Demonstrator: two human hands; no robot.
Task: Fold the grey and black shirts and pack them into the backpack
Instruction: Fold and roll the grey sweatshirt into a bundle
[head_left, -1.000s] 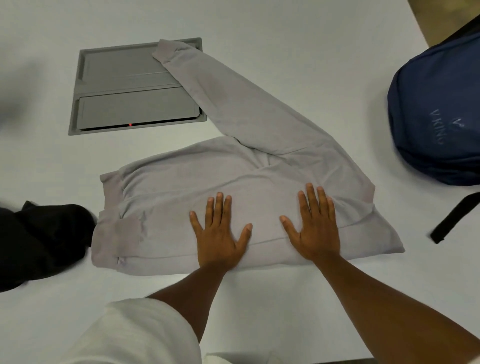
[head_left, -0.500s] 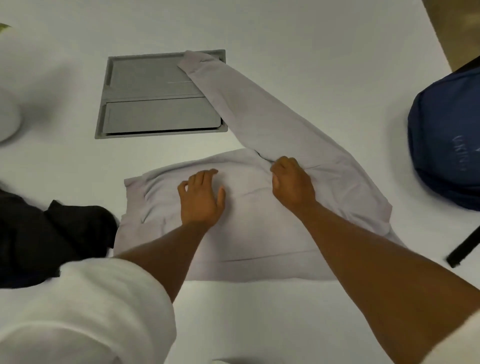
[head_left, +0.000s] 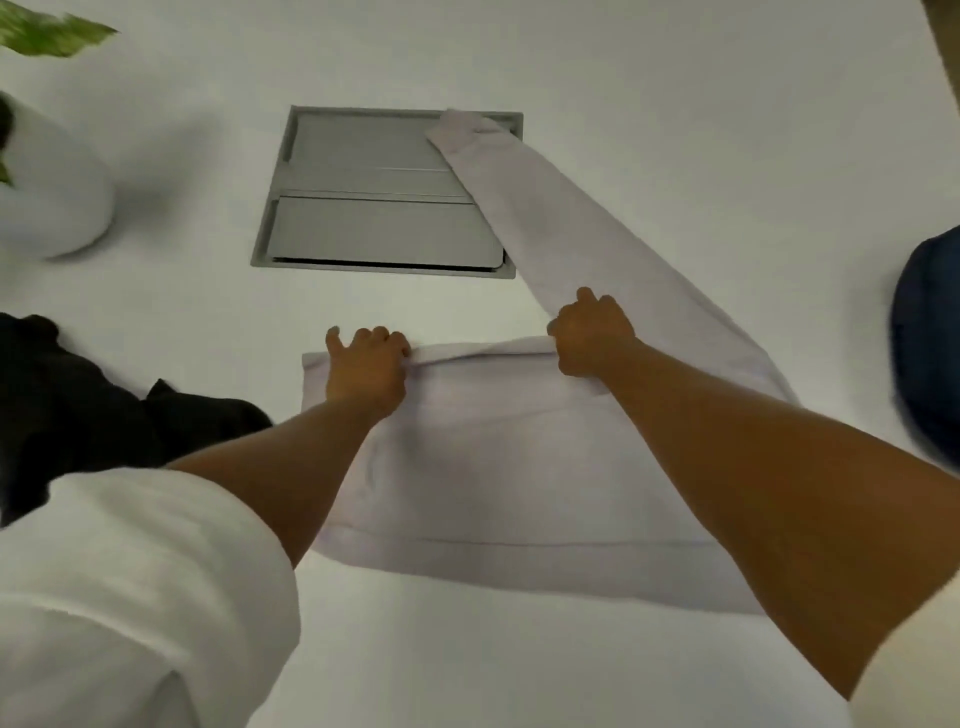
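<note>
The grey shirt (head_left: 498, 457) lies folded on the white table in front of me, with one long sleeve (head_left: 561, 218) stretching away to the upper left over a metal hatch. My left hand (head_left: 366, 371) grips the shirt's far edge near its left corner. My right hand (head_left: 589, 332) grips the same far edge where the sleeve joins the body. The black shirt (head_left: 78, 415) lies crumpled at the left. A slice of the dark blue backpack (head_left: 930, 343) shows at the right edge.
A grey metal hatch (head_left: 374, 208) is set into the white table (head_left: 675, 104) beyond the shirt. A white pot (head_left: 52, 208) with green leaves (head_left: 47, 31) stands at the far left. My white sleeve fills the lower left.
Both hands have slid from the middle of the grey shirt to its far edge and closed on it. The view has tilted forward, so the backpack is mostly out of frame.
</note>
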